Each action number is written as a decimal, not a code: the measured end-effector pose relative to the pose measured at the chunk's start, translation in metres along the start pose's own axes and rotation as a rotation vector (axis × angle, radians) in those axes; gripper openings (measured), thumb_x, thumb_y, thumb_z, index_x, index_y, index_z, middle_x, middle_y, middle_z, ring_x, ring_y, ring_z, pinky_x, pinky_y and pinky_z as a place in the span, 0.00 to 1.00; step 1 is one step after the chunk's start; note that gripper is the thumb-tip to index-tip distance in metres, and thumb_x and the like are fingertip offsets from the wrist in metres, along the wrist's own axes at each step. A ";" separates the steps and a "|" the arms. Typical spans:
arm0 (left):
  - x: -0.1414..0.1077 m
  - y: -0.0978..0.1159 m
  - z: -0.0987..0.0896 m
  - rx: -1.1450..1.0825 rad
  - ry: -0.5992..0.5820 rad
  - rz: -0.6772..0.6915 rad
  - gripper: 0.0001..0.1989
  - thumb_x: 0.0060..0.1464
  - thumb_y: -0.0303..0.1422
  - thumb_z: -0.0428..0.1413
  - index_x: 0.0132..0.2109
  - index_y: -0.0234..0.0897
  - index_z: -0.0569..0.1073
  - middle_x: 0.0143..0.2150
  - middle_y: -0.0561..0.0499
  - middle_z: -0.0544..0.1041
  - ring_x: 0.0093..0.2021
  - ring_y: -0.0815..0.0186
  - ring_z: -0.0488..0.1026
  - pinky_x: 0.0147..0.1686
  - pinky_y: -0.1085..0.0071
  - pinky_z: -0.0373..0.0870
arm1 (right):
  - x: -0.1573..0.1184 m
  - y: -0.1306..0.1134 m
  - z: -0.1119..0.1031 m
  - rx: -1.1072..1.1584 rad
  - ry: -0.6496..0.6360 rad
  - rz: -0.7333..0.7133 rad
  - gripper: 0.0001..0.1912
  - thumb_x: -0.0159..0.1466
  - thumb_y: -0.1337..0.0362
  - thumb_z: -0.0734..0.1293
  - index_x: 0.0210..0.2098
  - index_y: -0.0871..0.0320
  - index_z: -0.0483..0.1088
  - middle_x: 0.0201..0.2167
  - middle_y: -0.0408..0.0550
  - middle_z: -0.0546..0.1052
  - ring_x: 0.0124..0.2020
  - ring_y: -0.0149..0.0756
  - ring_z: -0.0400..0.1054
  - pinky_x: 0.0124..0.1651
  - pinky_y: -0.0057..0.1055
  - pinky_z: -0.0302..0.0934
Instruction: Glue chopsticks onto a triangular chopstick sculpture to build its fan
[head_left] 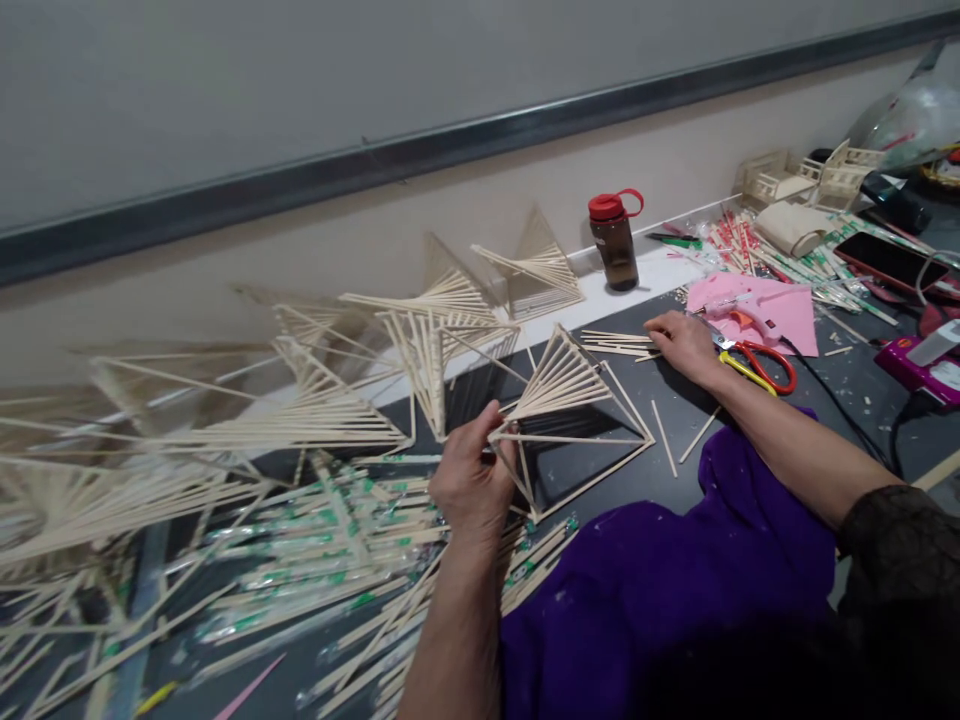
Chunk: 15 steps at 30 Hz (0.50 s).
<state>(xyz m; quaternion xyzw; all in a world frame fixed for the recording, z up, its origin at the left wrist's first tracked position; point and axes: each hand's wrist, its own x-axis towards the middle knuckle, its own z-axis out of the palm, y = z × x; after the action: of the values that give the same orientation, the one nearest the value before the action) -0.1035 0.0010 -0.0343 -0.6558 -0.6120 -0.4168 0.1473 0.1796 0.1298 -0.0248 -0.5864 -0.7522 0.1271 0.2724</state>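
Observation:
My left hand is closed on the near left corner of a chopstick frame, a twisted fan of wooden sticks set on a triangular base. To the right, my right hand rests with bent fingers at the end of a small bunch of loose wooden sticks. Whether it grips one of them I cannot make out. Scissors with red and yellow handles lie beside that wrist. Just behind them, a pink and white glue gun rests on a pink cloth. Two single sticks lie between the frame and my right forearm.
Several finished stick frames stand along the wall and on the left. Wrapped chopsticks are heaped in front of them. A brown bottle with a red lid stands at the back. A phone and a cable lie at right.

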 end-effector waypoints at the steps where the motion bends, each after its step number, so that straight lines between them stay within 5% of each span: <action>1: 0.000 0.001 0.000 0.002 -0.004 -0.002 0.16 0.55 0.33 0.57 0.51 0.38 0.75 0.40 0.48 0.79 0.38 0.65 0.76 0.40 0.69 0.71 | 0.002 0.000 0.000 -0.123 -0.046 -0.007 0.16 0.66 0.64 0.59 0.47 0.56 0.75 0.45 0.49 0.78 0.45 0.38 0.71 0.44 0.30 0.61; 8: -0.007 0.008 -0.012 0.004 0.044 -0.110 0.16 0.54 0.30 0.57 0.51 0.37 0.74 0.45 0.46 0.76 0.33 0.70 0.73 0.30 0.74 0.70 | 0.006 -0.005 0.005 -0.364 -0.148 -0.016 0.18 0.66 0.67 0.56 0.44 0.61 0.76 0.43 0.58 0.77 0.42 0.46 0.73 0.36 0.33 0.60; 15: -0.010 0.010 -0.017 -0.031 0.038 -0.157 0.13 0.56 0.33 0.57 0.47 0.36 0.76 0.45 0.46 0.76 0.33 0.70 0.74 0.30 0.73 0.72 | 0.001 -0.002 0.001 -0.375 -0.154 -0.061 0.16 0.67 0.64 0.56 0.45 0.54 0.75 0.44 0.50 0.77 0.43 0.41 0.72 0.35 0.30 0.59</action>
<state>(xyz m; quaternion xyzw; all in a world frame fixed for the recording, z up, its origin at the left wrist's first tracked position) -0.0998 -0.0199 -0.0285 -0.5998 -0.6521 -0.4490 0.1156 0.1771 0.1301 -0.0246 -0.5924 -0.7986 0.0209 0.1040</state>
